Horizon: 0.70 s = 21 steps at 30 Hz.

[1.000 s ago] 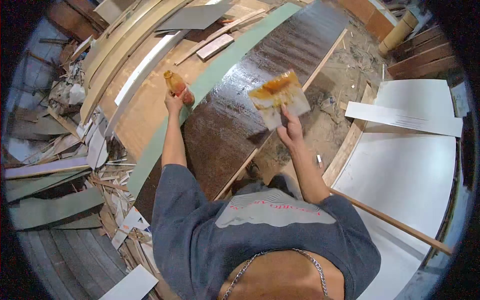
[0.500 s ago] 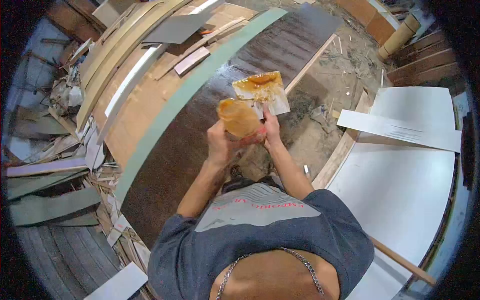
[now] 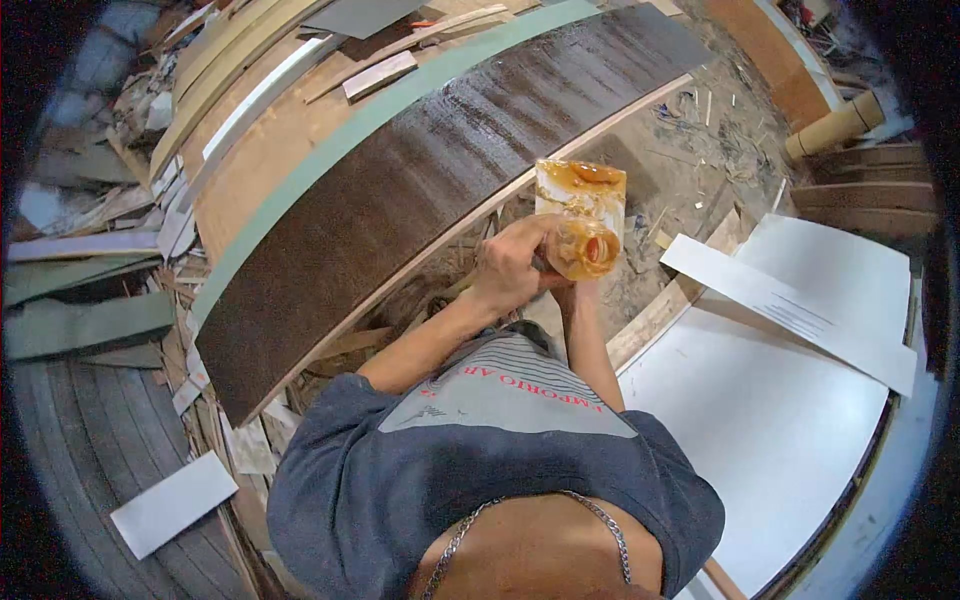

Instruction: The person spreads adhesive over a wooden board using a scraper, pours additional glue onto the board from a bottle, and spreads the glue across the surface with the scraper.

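My left hand (image 3: 512, 265) is wrapped round a clear plastic bottle (image 3: 583, 250) stained with amber glue, its round opening tilted up toward me. Just beyond it is a flat, pale spreader card (image 3: 604, 208), its far end thickly smeared with the same amber glue. My right hand (image 3: 577, 293) grips the card's near end, mostly hidden behind the bottle. Left of both hands lies a long dark brown board (image 3: 400, 190), with a wet, streaky shine over its far half. A pale green strip (image 3: 330, 150) runs along the board's far side.
Wood offcuts (image 3: 380, 76) and curved strips lie on a plywood sheet (image 3: 245, 215) at the left. Large white panels (image 3: 760, 420) are on the right, with a narrow white board (image 3: 790, 310) across them. Debris litters the floor (image 3: 690, 170); a brown roll (image 3: 835, 125) lies at far right.
Both hands have moved right, away from over the dark board, with the bottle and the card. The bottle has tipped so its opening now faces me. The view has shifted too.
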Available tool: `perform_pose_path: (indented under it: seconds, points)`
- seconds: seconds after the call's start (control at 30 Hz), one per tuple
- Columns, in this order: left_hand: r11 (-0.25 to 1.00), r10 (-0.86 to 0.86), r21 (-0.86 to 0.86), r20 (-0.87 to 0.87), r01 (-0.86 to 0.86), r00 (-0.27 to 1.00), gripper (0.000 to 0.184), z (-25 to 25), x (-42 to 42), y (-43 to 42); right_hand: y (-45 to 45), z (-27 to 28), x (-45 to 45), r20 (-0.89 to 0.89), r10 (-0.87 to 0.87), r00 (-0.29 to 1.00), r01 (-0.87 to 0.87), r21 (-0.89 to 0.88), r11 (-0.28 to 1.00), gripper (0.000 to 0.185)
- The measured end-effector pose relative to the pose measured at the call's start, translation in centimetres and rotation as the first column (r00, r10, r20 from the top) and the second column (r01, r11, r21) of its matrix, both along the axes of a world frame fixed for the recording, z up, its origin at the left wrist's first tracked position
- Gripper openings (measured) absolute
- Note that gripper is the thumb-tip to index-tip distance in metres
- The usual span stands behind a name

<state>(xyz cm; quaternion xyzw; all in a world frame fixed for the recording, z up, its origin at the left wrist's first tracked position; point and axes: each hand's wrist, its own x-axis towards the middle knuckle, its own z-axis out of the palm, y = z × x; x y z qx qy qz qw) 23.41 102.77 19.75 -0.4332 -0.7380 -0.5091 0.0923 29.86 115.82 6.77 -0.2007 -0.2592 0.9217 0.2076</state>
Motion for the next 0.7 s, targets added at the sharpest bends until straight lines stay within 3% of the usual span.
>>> perform_pose_path:
  seconds: [0.07,0.1,0.17,0.27,0.4,0.47,0.5,0.63,0.7]
  points:
    - [0.999,-0.040,0.003,0.018,0.040,0.999,0.068,0.7,0.3,0.1,0.8,0.1,0.3,-0.167,0.067,0.984,-0.075,-0.044,0.996,0.041]
    - [1.000,-0.025,0.001,0.022,0.025,0.999,0.068,0.7,0.6,0.0,0.5,0.8,0.5,-0.164,0.081,0.983,-0.090,-0.047,0.995,0.041]
    - [1.000,-0.025,0.000,0.034,0.025,0.999,0.066,0.7,0.7,0.0,0.1,2.2,0.6,-0.144,0.068,0.987,-0.100,-0.232,0.968,0.041]
    - [1.000,0.007,0.000,0.012,-0.007,1.000,0.066,1.7,0.3,-0.4,-0.4,4.7,-0.3,-0.046,0.065,0.997,-0.075,-0.254,0.964,0.042]
    - [1.000,0.018,-0.019,-0.004,-0.018,1.000,0.067,1.8,0.1,-0.5,0.2,1.0,-0.7,-0.044,0.094,0.995,-0.099,-0.124,0.987,0.043]
    - [0.999,0.025,-0.032,-0.029,-0.026,0.999,0.067,1.9,-0.4,-0.4,0.0,-0.9,-1.3,0.054,0.086,0.995,-0.087,0.028,0.996,0.044]
    - [0.998,0.011,-0.055,0.023,-0.010,1.000,0.063,2.7,-0.3,-0.6,-0.4,-1.1,-1.3,-0.029,0.056,0.998,-0.057,-0.068,0.996,0.043]
    - [0.998,0.046,-0.051,0.005,-0.046,0.999,0.066,2.6,-1.1,-0.7,-0.4,-2.5,-2.2,-0.041,0.068,0.997,-0.070,-0.073,0.995,0.040]
    - [0.991,0.039,-0.124,-0.016,-0.041,0.999,0.077,2.7,-1.0,-0.8,-0.4,-2.0,-2.3,-0.269,0.119,0.956,-0.193,-0.267,0.944,0.042]
